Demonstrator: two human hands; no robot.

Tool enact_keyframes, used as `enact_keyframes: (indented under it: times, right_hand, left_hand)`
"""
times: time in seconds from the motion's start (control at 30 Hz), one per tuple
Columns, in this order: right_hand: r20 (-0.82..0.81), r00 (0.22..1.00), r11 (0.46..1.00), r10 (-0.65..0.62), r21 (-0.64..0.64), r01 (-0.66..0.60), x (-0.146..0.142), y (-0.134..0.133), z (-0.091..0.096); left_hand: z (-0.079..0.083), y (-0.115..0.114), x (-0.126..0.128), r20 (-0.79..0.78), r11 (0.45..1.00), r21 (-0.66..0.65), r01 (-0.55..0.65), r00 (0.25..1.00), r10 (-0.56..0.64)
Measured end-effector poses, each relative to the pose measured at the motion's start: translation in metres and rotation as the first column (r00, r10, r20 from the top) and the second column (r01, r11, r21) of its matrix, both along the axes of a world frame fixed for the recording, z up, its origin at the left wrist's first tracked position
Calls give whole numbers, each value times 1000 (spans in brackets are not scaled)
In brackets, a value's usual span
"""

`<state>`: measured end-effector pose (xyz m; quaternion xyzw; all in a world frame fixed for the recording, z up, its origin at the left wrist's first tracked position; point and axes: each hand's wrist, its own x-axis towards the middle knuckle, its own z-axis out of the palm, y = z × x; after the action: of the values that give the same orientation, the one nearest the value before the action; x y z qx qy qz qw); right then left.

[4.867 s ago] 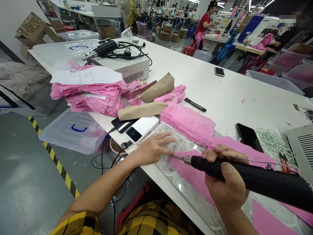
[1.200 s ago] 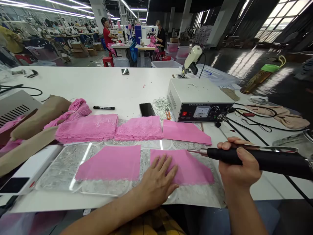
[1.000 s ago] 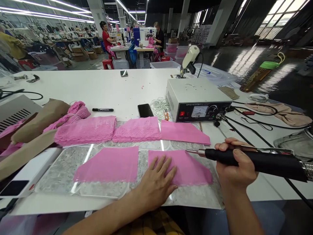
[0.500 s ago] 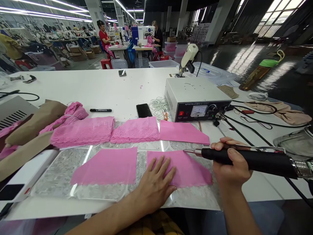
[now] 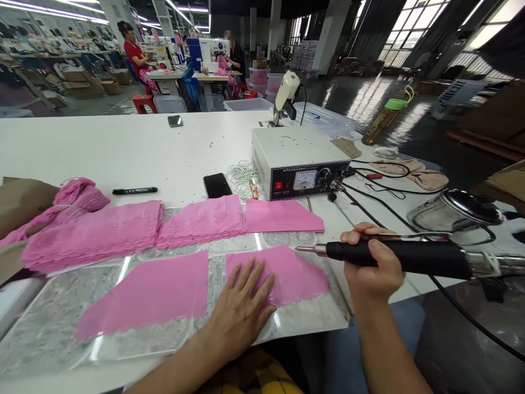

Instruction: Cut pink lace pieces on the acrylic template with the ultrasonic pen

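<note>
My left hand (image 5: pixel 245 298) lies flat with fingers spread on a pink fabric panel (image 5: pixel 297 273), on the right side of a grey marbled mat (image 5: pixel 36 317). In my right hand (image 5: pixel 375 262) is a black pen-shaped ultrasonic tool (image 5: pixel 414 257) with a metal tip, cabled at its rear. Its tip is by the panel's upper right corner; whether it touches the cloth I cannot tell. A slim silver metal tool (image 5: pixel 410 236), perhaps tweezers, is also held along its top. Left of my left hand lies a second pink panel (image 5: pixel 151 293).
Behind are two stacks of pink lace pieces (image 5: pixel 98 230) (image 5: pixel 203 219) and a plain pink pile (image 5: pixel 283 215). A grey control box (image 5: pixel 301 158), black phone (image 5: pixel 217 186), tangled thread (image 5: pixel 240 178), marker (image 5: pixel 134 191) and glass jar (image 5: pixel 443 210) stand around. Cables cross at right.
My view has turned right, so the table things shift left. The tool's tip has moved slightly right of the panel's upper corner. My left hand stays flat on the same panel.
</note>
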<state>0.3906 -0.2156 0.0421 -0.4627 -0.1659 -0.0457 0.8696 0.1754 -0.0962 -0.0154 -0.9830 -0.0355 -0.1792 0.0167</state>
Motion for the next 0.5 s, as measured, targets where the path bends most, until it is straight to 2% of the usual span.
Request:
enact_keyframes:
  times: [0.23, 0.5]
  right_hand:
    - [-23, 994, 990, -104, -93, 102, 2, -53, 3]
    - [-4, 995, 986, -101, -130, 100, -2, -57, 4]
  left_hand:
    - [0, 0, 1, 63, 1000, -4, 3, 998, -2]
    - [1, 1, 0, 42, 1000, 18, -3, 999, 2]
